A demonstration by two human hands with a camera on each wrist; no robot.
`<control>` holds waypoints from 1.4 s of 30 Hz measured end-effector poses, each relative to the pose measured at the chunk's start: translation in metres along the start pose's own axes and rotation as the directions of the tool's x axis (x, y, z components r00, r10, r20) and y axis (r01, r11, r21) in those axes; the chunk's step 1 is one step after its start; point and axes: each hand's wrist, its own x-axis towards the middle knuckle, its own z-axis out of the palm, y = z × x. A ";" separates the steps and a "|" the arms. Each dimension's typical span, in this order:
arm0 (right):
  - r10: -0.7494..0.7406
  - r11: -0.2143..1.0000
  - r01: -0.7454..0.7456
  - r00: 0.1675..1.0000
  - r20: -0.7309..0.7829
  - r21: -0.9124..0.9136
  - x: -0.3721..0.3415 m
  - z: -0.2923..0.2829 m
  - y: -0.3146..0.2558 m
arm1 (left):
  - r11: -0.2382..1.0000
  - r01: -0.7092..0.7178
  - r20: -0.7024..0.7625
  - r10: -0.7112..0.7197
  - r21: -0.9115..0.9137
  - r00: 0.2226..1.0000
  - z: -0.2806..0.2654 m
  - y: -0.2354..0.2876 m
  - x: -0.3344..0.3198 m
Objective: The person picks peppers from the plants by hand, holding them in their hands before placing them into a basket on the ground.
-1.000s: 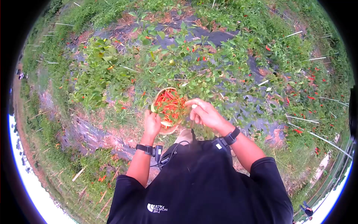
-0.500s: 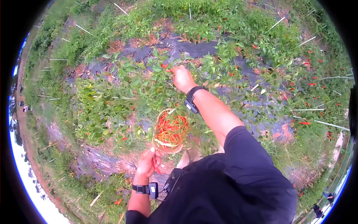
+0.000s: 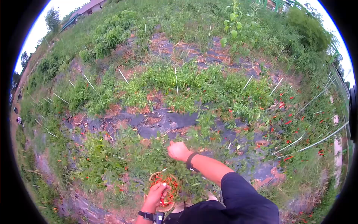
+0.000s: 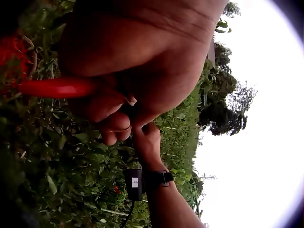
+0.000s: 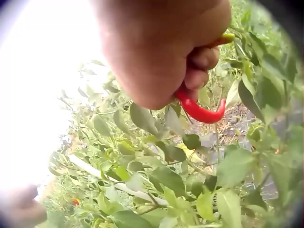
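Observation:
In the head view my right hand reaches out over the pepper plants. Its curled fingers grip a red chili pepper, whose hooked end sticks out below the fist in the right wrist view. A yellow-green tip with some orange pokes out on the fist's other side. Closer to the body, my left hand is above the near-left part of a round basket of red chilies. Folded fingers there hold another red chili pepper, with its smooth length jutting from the palm in the left wrist view.
Leafy pepper plants surround the right hand. A pale stake slants through the foliage. Dark ground sheeting with dry straw runs between the rows. More white stakes and plants with red chilies stand farther off.
From beside the basket, my right hand has gone forward to the plants. The left hand shows a red chili from half a second ago onward. The head view has tilted up toward the field.

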 end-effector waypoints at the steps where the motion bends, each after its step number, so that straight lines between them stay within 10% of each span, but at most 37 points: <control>1: -0.001 1.000 0.001 1.000 0.002 -0.009 -0.008 -0.015 -0.011 | 1.000 -0.005 0.004 0.005 -0.005 1.000 0.001 0.000 0.011; 3: 0.242 0.937 -0.103 0.879 -0.410 0.334 -0.029 -0.047 -0.034 | 0.998 -0.050 0.071 0.052 -0.031 0.996 0.013 0.006 0.029; 5: 0.327 0.891 -0.132 0.850 -0.414 0.433 -0.045 -0.070 -0.049 | 0.984 -0.117 0.012 0.119 -0.134 0.993 0.044 0.025 0.033; 7: 0.450 0.734 -0.168 0.846 -0.286 0.658 -0.068 -0.073 -0.057 | 0.897 -0.371 -0.205 0.327 -0.241 0.923 0.062 0.033 0.042; 11: 0.545 0.506 -0.139 0.816 -0.191 0.851 -0.113 -0.028 -0.071 | 0.897 -0.429 -0.133 0.440 0.104 0.888 0.068 0.021 0.055; 13: 0.592 -0.012 -0.181 0.791 0.153 0.983 -0.128 -0.026 -0.080 | 0.949 -0.312 -0.078 0.315 0.038 0.946 0.074 0.022 0.042; 15: 0.462 -0.500 -0.168 0.778 0.426 0.849 -0.139 -0.020 -0.089 | 0.937 -0.345 -0.098 0.349 0.053 0.932 0.076 0.018 0.036; 22: 0.399 -0.733 -0.063 0.767 0.503 0.677 -0.124 0.008 -0.116 | 0.862 -0.299 -0.012 0.333 0.410 0.943 0.047 0.003 0.023; 25: 0.285 -0.835 -0.051 0.811 0.511 0.548 -0.119 0.015 -0.110 | 0.936 -0.218 -0.075 0.248 0.277 0.966 0.044 0.022 0.009; 29: 0.297 -0.757 -0.052 0.861 0.414 0.651 -0.117 0.025 -0.114 | 0.981 -0.181 0.001 0.181 0.065 0.983 0.040 0.029 -0.001; 33: 0.407 -0.396 -0.034 0.890 0.208 0.918 -0.129 0.003 -0.103 | 0.949 -0.012 0.067 0.035 -0.315 0.997 0.045 0.036 -0.005; 35: 0.573 0.431 0.033 0.762 -0.301 0.902 -0.146 -0.007 -0.082 | 0.944 -0.003 0.105 0.040 -0.331 0.994 0.049 0.035 -0.002; 39: 0.733 0.648 -0.657 0.675 -0.083 0.386 -0.184 0.021 -0.002 | 0.917 0.051 0.194 0.029 -0.395 0.981 0.050 0.040 -0.005; 42: 0.626 0.717 -0.445 0.750 -0.214 0.536 -0.161 -0.003 0.007 | 0.888 0.089 0.210 0.009 -0.452 0.978 0.039 0.037 -0.005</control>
